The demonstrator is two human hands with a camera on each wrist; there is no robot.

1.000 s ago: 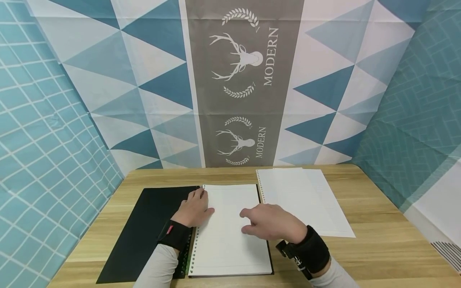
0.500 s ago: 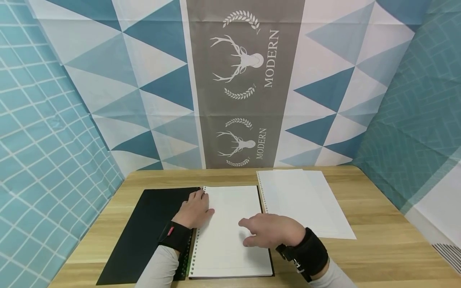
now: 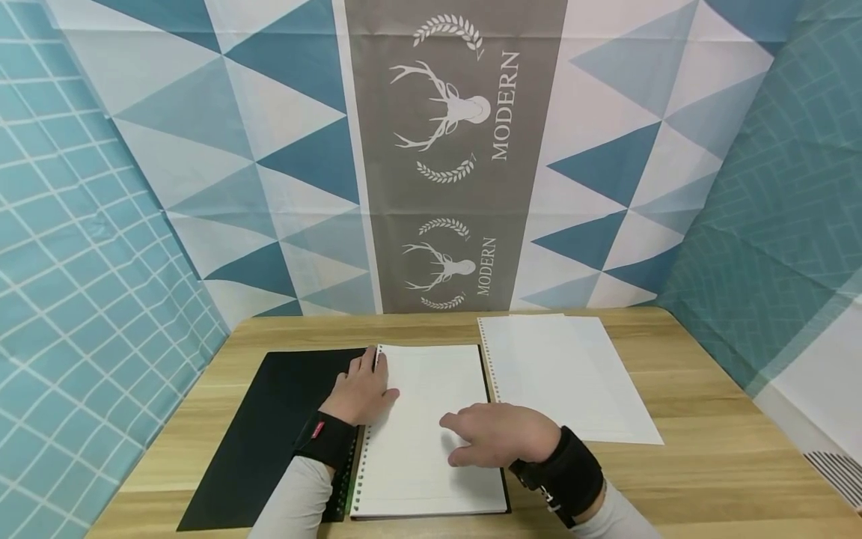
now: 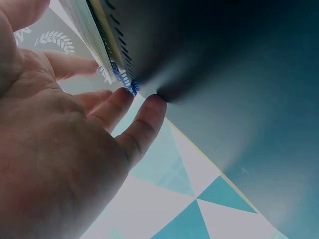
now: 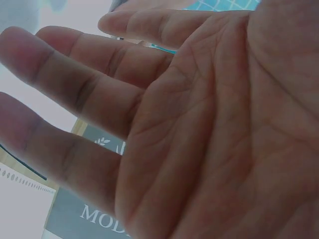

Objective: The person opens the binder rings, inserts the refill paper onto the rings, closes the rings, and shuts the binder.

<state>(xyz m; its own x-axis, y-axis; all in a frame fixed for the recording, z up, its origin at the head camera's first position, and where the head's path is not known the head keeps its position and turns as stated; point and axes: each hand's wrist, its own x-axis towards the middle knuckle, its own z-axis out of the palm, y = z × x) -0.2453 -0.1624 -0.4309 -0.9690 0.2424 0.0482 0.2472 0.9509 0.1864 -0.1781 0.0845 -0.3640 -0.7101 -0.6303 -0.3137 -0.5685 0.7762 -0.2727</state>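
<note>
An open loose-leaf binder lies in front of me in the head view, its black cover (image 3: 269, 442) spread to the left. On its right side sits a stack of white punched paper (image 3: 424, 479). My left hand (image 3: 357, 393) rests along the inner punched edge near the top, thumb spread onto the page. In the left wrist view, its fingertips (image 4: 154, 102) touch the dark cover and the edge by the binding. Over the right part of the page is my right hand (image 3: 501, 434), holding nothing. The right wrist view shows its fingers (image 5: 70, 94) extended and slightly spread.
Loose white punched sheets (image 3: 572, 382) lie on the wooden table (image 3: 714, 464) at the back right, close to the binder. A patterned cloth (image 3: 444, 180) hangs behind the table, with blue tiled cloth (image 3: 87, 247) on the left.
My right hand has moved a little toward me and to the left above the page. The left hand stays at the punched edge, with its fingertips shifted slightly.
</note>
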